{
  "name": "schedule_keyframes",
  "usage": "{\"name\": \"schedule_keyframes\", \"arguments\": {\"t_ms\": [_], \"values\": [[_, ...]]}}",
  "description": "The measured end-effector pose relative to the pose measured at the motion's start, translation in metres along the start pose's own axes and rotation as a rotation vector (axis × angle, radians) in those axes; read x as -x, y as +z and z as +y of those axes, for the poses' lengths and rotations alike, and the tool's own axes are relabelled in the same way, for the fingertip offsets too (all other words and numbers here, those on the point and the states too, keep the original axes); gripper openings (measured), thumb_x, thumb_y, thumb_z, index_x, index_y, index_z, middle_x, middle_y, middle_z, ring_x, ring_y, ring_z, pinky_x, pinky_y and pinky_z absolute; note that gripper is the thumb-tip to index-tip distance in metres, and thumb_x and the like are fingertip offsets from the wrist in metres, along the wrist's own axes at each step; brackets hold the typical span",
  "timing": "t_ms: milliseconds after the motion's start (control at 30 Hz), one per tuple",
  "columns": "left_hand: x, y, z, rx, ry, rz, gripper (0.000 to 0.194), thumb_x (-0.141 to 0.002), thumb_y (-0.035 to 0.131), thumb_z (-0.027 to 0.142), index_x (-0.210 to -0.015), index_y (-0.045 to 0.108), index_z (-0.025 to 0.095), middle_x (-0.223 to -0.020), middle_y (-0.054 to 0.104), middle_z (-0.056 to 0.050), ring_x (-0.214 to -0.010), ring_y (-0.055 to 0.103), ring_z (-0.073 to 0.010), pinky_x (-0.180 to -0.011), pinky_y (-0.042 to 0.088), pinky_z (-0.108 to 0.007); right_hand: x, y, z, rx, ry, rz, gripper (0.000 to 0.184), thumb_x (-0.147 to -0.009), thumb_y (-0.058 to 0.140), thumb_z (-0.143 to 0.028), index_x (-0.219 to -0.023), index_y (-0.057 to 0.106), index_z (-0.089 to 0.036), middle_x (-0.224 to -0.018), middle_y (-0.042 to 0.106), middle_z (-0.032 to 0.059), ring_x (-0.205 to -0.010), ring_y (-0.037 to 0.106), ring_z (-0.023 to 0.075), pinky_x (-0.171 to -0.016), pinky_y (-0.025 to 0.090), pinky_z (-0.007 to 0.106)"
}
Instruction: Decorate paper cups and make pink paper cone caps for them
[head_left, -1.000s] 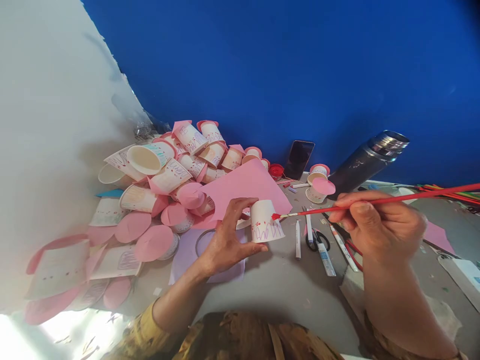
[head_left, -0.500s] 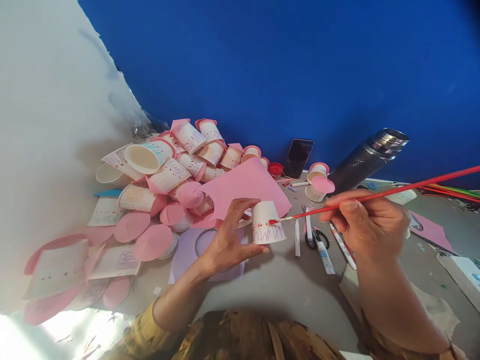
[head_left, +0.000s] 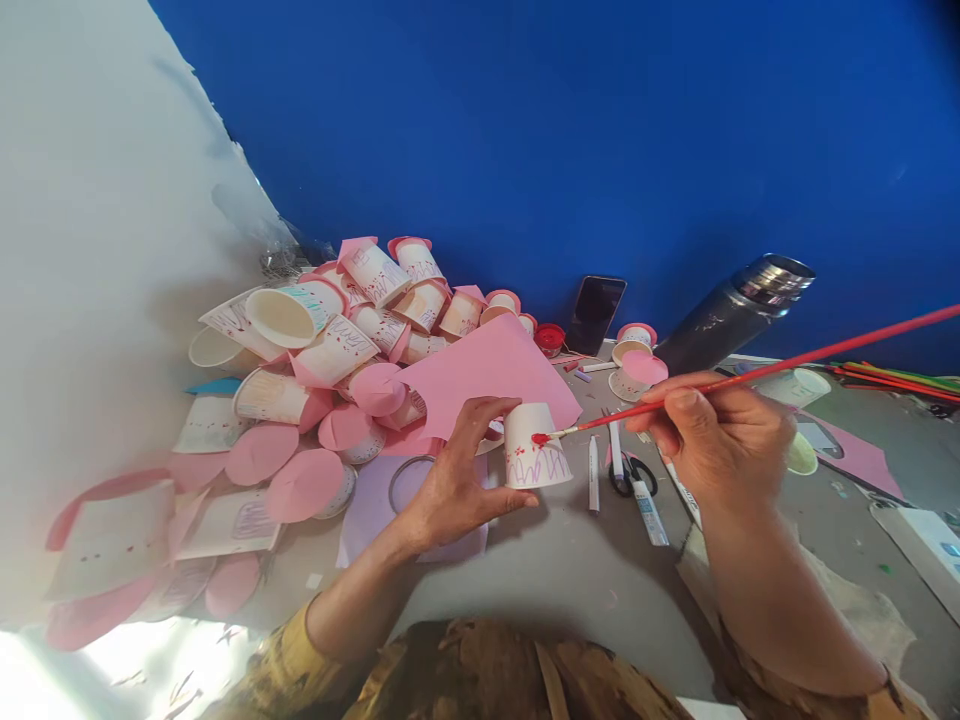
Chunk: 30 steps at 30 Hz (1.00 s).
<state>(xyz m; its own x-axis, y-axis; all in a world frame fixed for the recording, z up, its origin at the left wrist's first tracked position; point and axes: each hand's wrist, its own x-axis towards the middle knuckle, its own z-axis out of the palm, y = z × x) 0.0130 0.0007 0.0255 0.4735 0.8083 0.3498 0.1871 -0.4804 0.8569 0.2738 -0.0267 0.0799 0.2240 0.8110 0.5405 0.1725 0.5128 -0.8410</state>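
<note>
My left hand (head_left: 450, 480) grips a small white paper cup (head_left: 531, 450) turned upside down, marked with purple scribbles and red dots. My right hand (head_left: 712, 440) pinches a long red paintbrush (head_left: 750, 375). The brush's red-loaded tip touches the cup's side. Both hands hover just above the grey table (head_left: 570, 580).
A heap of decorated paper cups (head_left: 337, 330) with pink paper discs fills the left. A pink paper sheet (head_left: 487, 375) lies behind the cup. Scissors (head_left: 624, 475), markers (head_left: 594, 475), a phone (head_left: 596, 315), a metal flask (head_left: 731, 315) and red sticks (head_left: 900, 380) lie at the right.
The brush tip moved left from beside the cup onto its side. My right hand shifted left with it. The left hand and cup stayed nearly still.
</note>
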Motion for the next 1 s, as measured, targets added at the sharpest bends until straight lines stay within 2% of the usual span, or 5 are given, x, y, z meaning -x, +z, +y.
{"name": "schedule_keyframes", "arguments": {"t_ms": [433, 667, 867, 1000], "values": [[-0.0005, 0.0010, -0.0008, -0.002, 0.013, -0.005, 0.087, -0.073, 0.091, 0.054, -0.146, 0.049, 0.033, -0.143, 0.054, -0.013, -0.128, 0.055, -0.0323, -0.099, 0.054, -0.047, -0.0004, 0.0018, -0.0024, 0.005, 0.014, 0.029, 0.018, -0.098, 0.073, -0.037, -0.088, 0.081, -0.024, -0.062, 0.073, -0.0004, -0.039, 0.051, 0.0109, -0.035, 0.039, 0.029], [-0.0005, 0.0026, -0.0020, -0.023, 0.033, -0.005, 0.088, -0.073, 0.091, 0.053, -0.146, 0.048, 0.033, -0.142, 0.055, -0.011, -0.126, 0.055, -0.0305, -0.097, 0.054, -0.043, 0.0024, 0.0032, -0.0032, 0.034, 0.035, -0.018, 0.018, -0.098, 0.073, -0.037, -0.088, 0.080, -0.024, -0.066, 0.076, 0.0008, -0.044, 0.057, 0.0124, -0.036, 0.042, 0.027], [-0.0004, 0.0022, -0.0035, -0.010, 0.049, -0.013, 0.087, -0.075, 0.091, 0.051, -0.148, 0.047, 0.034, -0.143, 0.053, -0.012, -0.127, 0.054, -0.0319, -0.097, 0.054, -0.045, -0.0008, -0.0009, -0.0027, 0.037, -0.017, 0.048, 0.019, -0.098, 0.073, -0.037, -0.087, 0.081, -0.024, -0.064, 0.073, 0.0003, -0.040, 0.052, 0.0108, -0.035, 0.040, 0.028], [0.0001, 0.0023, -0.0033, 0.003, 0.051, -0.006, 0.087, -0.075, 0.091, 0.049, -0.148, 0.047, 0.034, -0.143, 0.053, -0.012, -0.128, 0.054, -0.0319, -0.098, 0.054, -0.045, -0.0012, -0.0050, -0.0025, 0.032, -0.004, 0.048, 0.017, -0.098, 0.073, -0.037, -0.088, 0.081, -0.025, -0.064, 0.073, 0.0007, -0.043, 0.057, 0.0136, -0.035, 0.040, 0.030]]}}
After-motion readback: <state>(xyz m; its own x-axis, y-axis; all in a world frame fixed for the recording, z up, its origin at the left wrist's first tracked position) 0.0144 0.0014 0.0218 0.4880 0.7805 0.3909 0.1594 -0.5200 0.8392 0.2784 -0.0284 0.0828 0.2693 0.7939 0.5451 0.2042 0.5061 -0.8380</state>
